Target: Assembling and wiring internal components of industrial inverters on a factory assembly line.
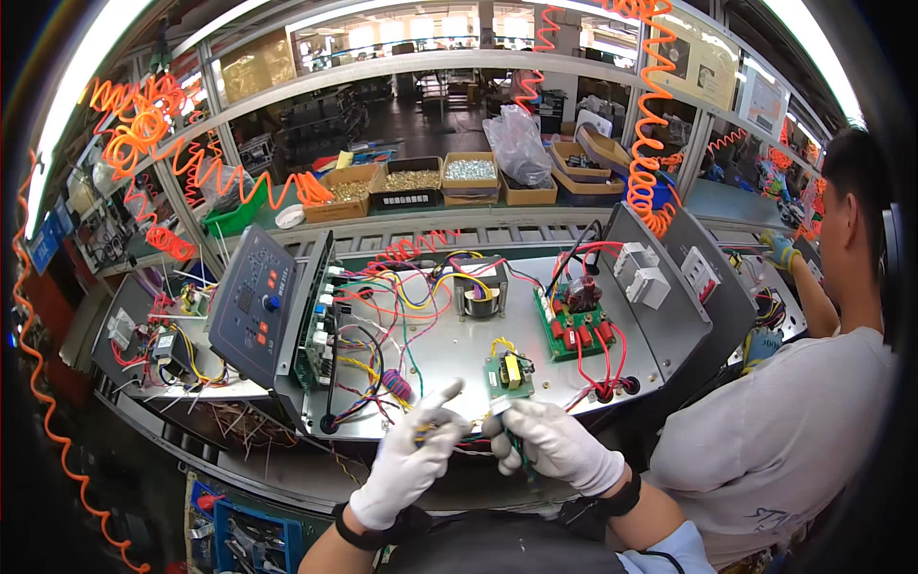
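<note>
My white-gloved left hand (421, 445) is curled at the near edge of an open metal chassis (435, 359), its fingers around yellow and dark wires (424, 432). My gloved right hand (547, 442) pinches a white connector (500, 405) with green and dark wires hanging below. Just beyond it lies a small green circuit board (509, 375) with a yellow component. The chassis also holds a dark transformer (477, 290), a larger red-and-green board (577, 320), loose coloured wires and, at its left, an upright control panel (251, 301).
A co-worker (765, 421) in a pale shirt and gloves works close on my right. More chassis (153, 378) stand either side. Boxes of hardware (469, 169) line a shelf behind a roller conveyor (359, 234). Orange coiled hoses (655, 134) hang overhead. A blue tray (253, 536) sits lower left.
</note>
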`<action>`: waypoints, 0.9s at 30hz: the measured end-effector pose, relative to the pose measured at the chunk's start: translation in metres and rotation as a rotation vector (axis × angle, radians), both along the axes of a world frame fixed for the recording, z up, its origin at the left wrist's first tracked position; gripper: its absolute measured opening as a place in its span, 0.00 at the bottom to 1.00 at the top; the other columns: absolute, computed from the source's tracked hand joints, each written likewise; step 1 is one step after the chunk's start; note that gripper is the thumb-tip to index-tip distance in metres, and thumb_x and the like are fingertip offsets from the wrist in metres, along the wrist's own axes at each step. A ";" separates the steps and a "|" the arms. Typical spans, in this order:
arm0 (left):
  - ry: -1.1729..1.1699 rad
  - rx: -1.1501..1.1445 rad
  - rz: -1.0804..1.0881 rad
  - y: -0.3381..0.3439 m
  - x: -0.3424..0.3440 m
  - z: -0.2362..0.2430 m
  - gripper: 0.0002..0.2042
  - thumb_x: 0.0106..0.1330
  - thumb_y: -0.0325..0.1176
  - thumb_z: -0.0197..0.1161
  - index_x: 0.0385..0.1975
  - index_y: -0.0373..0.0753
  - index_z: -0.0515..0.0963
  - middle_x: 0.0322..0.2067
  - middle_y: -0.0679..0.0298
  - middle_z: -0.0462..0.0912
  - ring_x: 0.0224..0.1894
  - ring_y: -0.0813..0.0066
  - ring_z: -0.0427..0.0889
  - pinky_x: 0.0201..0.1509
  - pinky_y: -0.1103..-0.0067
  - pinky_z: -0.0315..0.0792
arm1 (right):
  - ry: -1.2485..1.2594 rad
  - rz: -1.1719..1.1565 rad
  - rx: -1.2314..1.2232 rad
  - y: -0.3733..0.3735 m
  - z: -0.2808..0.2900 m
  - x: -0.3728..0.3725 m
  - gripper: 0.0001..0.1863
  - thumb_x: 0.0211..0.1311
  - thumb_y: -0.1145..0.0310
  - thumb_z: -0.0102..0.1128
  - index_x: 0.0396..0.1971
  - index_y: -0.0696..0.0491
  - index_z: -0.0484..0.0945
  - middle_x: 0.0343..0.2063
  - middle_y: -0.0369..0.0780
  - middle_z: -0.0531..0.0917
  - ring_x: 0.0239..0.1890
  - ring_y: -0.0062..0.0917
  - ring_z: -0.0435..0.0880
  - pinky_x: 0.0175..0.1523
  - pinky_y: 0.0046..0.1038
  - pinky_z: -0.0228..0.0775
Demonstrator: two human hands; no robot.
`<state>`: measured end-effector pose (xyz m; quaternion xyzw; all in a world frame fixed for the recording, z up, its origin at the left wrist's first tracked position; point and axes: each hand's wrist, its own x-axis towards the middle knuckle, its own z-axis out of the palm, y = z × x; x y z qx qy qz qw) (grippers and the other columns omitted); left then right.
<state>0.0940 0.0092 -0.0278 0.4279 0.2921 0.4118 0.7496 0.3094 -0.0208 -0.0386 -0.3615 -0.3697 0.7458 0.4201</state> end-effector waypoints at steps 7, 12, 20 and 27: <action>0.214 -0.036 -0.145 0.013 0.022 -0.013 0.13 0.69 0.35 0.59 0.49 0.36 0.76 0.27 0.77 0.74 0.17 0.95 0.59 0.18 0.91 0.51 | -0.719 -0.176 0.246 -0.008 0.014 -0.013 0.17 0.62 0.62 0.61 0.47 0.56 0.74 0.23 0.34 0.77 0.22 0.16 0.73 0.28 0.21 0.67; 0.066 -0.167 -0.118 0.007 0.019 -0.008 0.09 0.69 0.35 0.58 0.42 0.37 0.77 0.25 0.75 0.75 0.17 0.94 0.60 0.18 0.91 0.51 | -1.069 -0.359 0.976 -0.012 -0.002 -0.014 0.18 0.56 0.67 0.65 0.46 0.54 0.76 0.22 0.41 0.75 0.22 0.27 0.75 0.28 0.28 0.68; 0.196 -0.096 -0.163 0.001 0.017 -0.013 0.07 0.68 0.35 0.60 0.36 0.38 0.77 0.22 0.75 0.73 0.18 0.93 0.63 0.19 0.90 0.55 | -1.124 -0.256 0.784 -0.021 0.009 -0.021 0.07 0.59 0.72 0.60 0.35 0.58 0.80 0.26 0.41 0.82 0.30 0.27 0.82 0.36 0.26 0.72; 0.452 0.580 -0.006 0.002 0.030 -0.032 0.07 0.66 0.28 0.59 0.41 0.33 0.76 0.30 0.66 0.77 0.36 0.81 0.78 0.40 0.82 0.73 | -0.671 -0.210 0.139 -0.015 0.034 -0.010 0.10 0.64 0.70 0.58 0.43 0.58 0.77 0.25 0.31 0.77 0.26 0.13 0.73 0.31 0.18 0.67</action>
